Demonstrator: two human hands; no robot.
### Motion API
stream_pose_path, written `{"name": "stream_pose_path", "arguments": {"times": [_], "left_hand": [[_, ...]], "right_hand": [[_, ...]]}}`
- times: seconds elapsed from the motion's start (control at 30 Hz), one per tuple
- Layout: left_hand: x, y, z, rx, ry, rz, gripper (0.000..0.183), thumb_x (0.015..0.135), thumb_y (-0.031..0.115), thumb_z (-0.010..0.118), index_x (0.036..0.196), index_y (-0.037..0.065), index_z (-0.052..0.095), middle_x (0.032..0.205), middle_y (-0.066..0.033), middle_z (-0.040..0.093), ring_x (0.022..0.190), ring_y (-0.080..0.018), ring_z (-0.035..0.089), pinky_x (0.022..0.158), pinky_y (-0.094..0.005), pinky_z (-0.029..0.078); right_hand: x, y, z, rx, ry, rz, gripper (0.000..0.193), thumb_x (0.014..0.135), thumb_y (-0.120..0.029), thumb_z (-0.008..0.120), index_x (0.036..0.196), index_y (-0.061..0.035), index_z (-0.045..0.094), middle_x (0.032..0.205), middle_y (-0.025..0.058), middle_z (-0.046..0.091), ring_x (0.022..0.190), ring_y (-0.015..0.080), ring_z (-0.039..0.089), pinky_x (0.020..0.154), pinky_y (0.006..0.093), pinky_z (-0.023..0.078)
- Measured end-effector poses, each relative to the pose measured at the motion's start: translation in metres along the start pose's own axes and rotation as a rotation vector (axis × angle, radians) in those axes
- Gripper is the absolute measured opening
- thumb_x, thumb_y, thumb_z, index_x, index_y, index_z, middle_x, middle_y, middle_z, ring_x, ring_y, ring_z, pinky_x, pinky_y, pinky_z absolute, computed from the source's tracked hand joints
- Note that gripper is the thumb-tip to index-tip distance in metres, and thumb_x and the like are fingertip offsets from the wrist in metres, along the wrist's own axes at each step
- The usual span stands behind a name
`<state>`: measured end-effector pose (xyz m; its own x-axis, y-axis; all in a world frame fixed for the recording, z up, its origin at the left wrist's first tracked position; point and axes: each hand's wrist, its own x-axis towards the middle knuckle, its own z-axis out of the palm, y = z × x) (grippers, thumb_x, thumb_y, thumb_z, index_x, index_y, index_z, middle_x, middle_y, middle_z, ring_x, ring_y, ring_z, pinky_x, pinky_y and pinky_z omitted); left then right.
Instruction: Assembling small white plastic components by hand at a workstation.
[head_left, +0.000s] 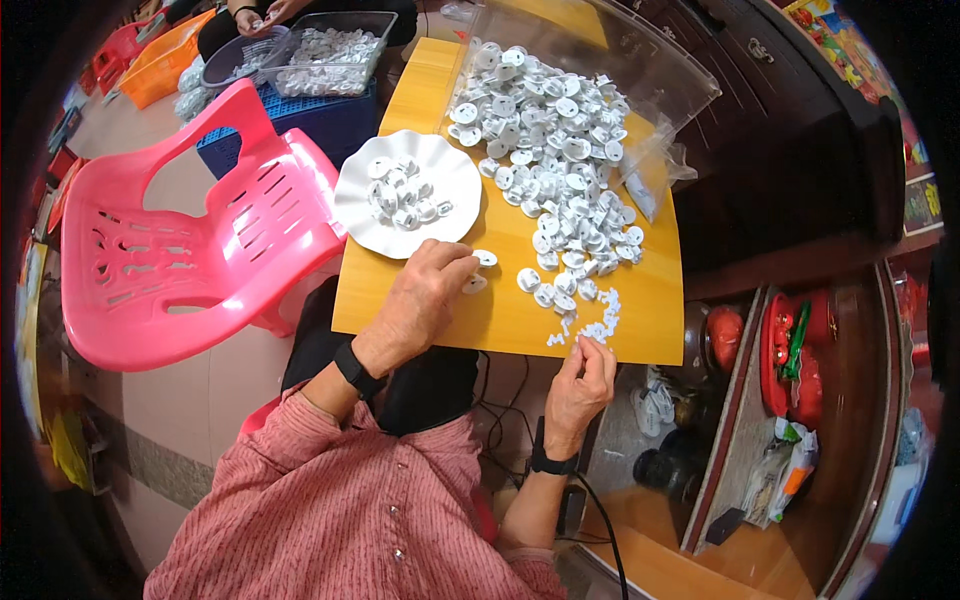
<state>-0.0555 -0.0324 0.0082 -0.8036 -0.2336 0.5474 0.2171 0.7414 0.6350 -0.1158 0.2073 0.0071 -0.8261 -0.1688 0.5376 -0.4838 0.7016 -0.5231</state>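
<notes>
The step in hand seems to be fine picking at the near edge of the yellow table (655,310). In my judgement, the right hand (580,393) should pinch lightly and take one of the tiny white plastic pieces (603,325) at a time, because they lie close to the edge and could be swept off. Its thumb and index finger are drawn near together, just beside these pieces; whether they grip one, I cannot tell.

The left hand (415,300) has its fingers bent, with little gap, at two round white plastic parts (485,258) near the scalloped white plate (455,165). I cannot tell if it grips or only touches them. More such parts lie on the plate, and a large heap (560,140) spreads behind.
</notes>
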Motion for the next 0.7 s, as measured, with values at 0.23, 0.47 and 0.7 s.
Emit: {"name": "stream_pose_path", "arguments": {"times": [0.23, 0.47, 0.7], "left_hand": [[-0.012, 0.009, 0.023, 0.041, -0.006, -0.040, 0.029, 0.084, -0.001, 0.068, 0.113, 0.000, 0.066, 0.103, -0.0163, 0.063, 0.097, -0.0350, 0.062, 0.081, -0.0416, 0.053], [-0.025, 0.011, 0.033, -0.015, 0.059, -0.040, 0.026, 0.084, 0.000, 0.070, 0.110, 0.001, 0.065, 0.102, -0.0160, 0.063, 0.093, -0.0332, 0.062, 0.078, -0.0412, 0.053], [-0.029, 0.013, 0.025, -0.165, 0.072, -0.141, 0.030, 0.082, 0.001, 0.073, 0.111, 0.001, 0.064, 0.100, -0.0153, 0.065, 0.094, -0.0353, 0.061, 0.081, -0.0404, 0.052]], "right_hand": [[-0.014, -0.007, -0.001, -0.071, -0.101, -0.047, 0.021, 0.089, 0.001, 0.064, 0.108, -0.0020, 0.070, 0.107, 0.0132, 0.066, 0.100, 0.0336, 0.063, 0.087, 0.0444, 0.049], [-0.011, -0.008, 0.006, -0.086, -0.185, -0.159, 0.030, 0.085, 0.005, 0.063, 0.113, -0.0038, 0.070, 0.113, 0.0105, 0.067, 0.105, 0.0322, 0.060, 0.093, 0.0460, 0.045], [-0.014, -0.014, 0.005, -0.065, -0.225, -0.162, 0.030, 0.087, 0.002, 0.064, 0.116, -0.0010, 0.068, 0.113, 0.0120, 0.064, 0.107, 0.0323, 0.059, 0.093, 0.0463, 0.046]]}}
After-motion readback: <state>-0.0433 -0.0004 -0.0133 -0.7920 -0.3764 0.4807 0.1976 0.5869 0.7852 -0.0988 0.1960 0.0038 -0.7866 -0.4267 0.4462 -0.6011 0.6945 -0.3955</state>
